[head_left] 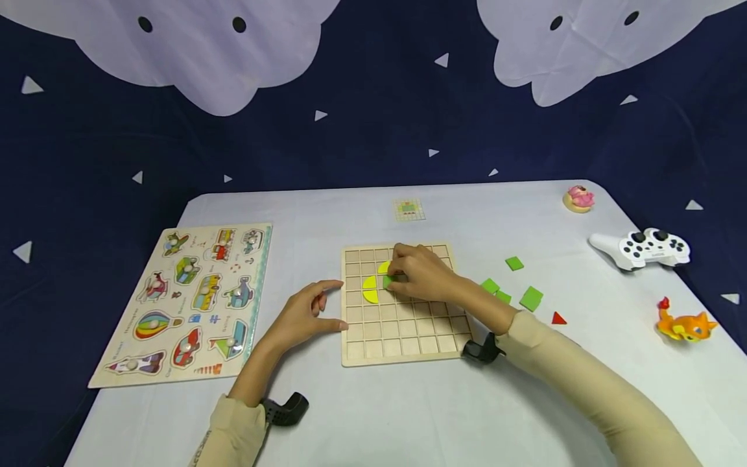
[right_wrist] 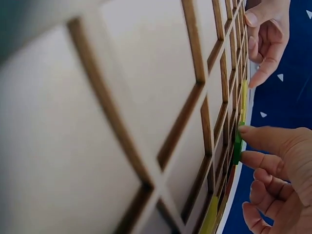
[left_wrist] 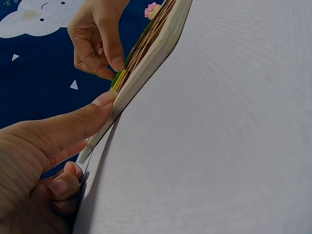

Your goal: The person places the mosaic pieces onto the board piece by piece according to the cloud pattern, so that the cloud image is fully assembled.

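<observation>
As my right grip point(head_left: 425, 272) pinches a green piece point(head_left: 388, 282) between thumb and index finger, that piece is over the far half of the grid board point(head_left: 403, 360), left of centre, just right of one yellow half-disc point(head_left: 370, 290); a second yellow piece point(head_left: 383, 267) shows just beyond. Cannot tell whether the green is fully down in its cell. Left grip point(head_left: 303, 316) unclenched, thumb and index tips touching the board's left edge.

My judgement: square the piece to the ridges, let go, then press flat with one fingertip; set in skewed, it would likely ride a ridge or nudge the yellows. Light pressure at the left edge should stop the board sliding on the worktop point(head_left: 373, 415).

Around: loose green squares point(head_left: 531, 298) and a red triangle point(head_left: 558, 318) to the right; small patterned card point(head_left: 410, 209) far side; vehicle puzzle point(head_left: 261, 272) left; pink flower toy point(head_left: 580, 198), white controller point(head_left: 642, 249) and orange toy point(head_left: 687, 326) at right. In the way: my right grip hides neighbouring cells, and the black wrist mount point(head_left: 481, 350) hangs by the near-right corner, a possible snag.
</observation>
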Motion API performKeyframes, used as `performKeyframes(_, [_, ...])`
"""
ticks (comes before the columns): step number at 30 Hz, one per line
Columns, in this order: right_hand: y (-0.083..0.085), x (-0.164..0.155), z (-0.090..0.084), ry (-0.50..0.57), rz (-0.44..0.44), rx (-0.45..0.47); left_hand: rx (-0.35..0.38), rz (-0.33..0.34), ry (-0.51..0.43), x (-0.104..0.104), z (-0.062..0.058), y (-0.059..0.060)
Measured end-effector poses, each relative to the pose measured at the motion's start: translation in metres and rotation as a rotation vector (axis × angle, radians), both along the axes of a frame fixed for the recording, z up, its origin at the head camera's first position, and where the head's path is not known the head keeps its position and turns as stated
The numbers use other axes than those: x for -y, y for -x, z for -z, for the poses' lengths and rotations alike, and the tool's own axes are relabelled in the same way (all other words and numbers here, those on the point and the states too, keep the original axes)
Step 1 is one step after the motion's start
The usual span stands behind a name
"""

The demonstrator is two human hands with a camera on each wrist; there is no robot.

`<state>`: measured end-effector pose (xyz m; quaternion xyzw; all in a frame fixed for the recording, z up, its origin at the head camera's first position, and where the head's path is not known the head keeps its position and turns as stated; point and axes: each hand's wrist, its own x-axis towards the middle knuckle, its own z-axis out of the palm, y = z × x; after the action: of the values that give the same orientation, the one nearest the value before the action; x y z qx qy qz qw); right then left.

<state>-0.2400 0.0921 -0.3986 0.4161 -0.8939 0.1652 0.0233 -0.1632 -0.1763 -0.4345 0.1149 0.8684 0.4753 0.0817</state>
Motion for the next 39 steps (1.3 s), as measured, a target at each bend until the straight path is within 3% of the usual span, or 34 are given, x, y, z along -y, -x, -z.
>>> performKeyframes(8, [0.003, 0.001, -0.004, 0.034, 0.0, 0.142, -0.003, -0.003, 0.007, -0.001, -0.003, 0.002])
performKeyframes(22, [0.007, 0.008, -0.003, 0.037, -0.008, 0.172, 0.011, -0.01, 0.002, 0.0, -0.001, 0.0])
performKeyframes(27, [0.003, 0.005, -0.003, -0.02, 0.029, 0.124, 0.015, -0.013, -0.007, -0.001, 0.001, -0.001])
performKeyframes(32, [-0.002, -0.009, -0.006, 0.019, 0.055, 0.104, 0.012, -0.018, 0.001, 0.0, 0.003, -0.001])
performKeyframes(39, [0.0, -0.056, -0.015, 0.086, 0.172, 0.185, 0.015, -0.024, 0.009, -0.001, 0.003, -0.001])
